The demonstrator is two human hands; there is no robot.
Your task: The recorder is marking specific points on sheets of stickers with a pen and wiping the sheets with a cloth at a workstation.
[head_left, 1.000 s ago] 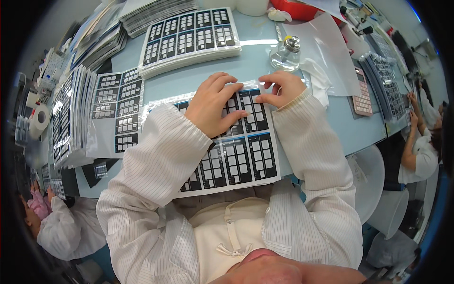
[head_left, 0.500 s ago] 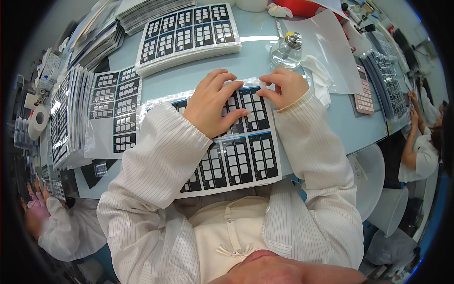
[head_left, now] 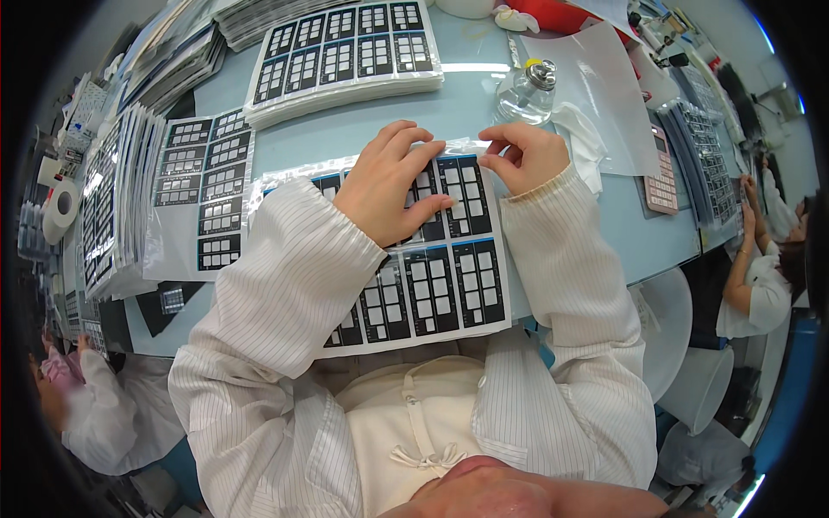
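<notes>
A white-bordered sheet printed with black panels of pale squares [head_left: 433,289] lies in front of me, apparently on top of others, with clear film along its far edge. My left hand [head_left: 389,186] rests on it, palm down, fingers apart and thumb stretched to the right. At its far right corner, my right hand [head_left: 528,160] is curled, with index finger and thumb drawn toward each other beside the film's edge. Whatever they hold is too small to make out. The sheet's left part is hidden under my left sleeve.
Beyond lies a thick stack of similar sheets [head_left: 345,56]. More sheets [head_left: 220,186] stand and lie at left. A clear pump bottle [head_left: 525,93], white cloth [head_left: 580,142], translucent sheet [head_left: 596,95] and pink calculator [head_left: 661,173] are at right. Other people sit at both sides.
My right hand has moved slightly right, off the sheet's corner. My left hand keeps its place on the sheet. The whole view has shifted a little.
</notes>
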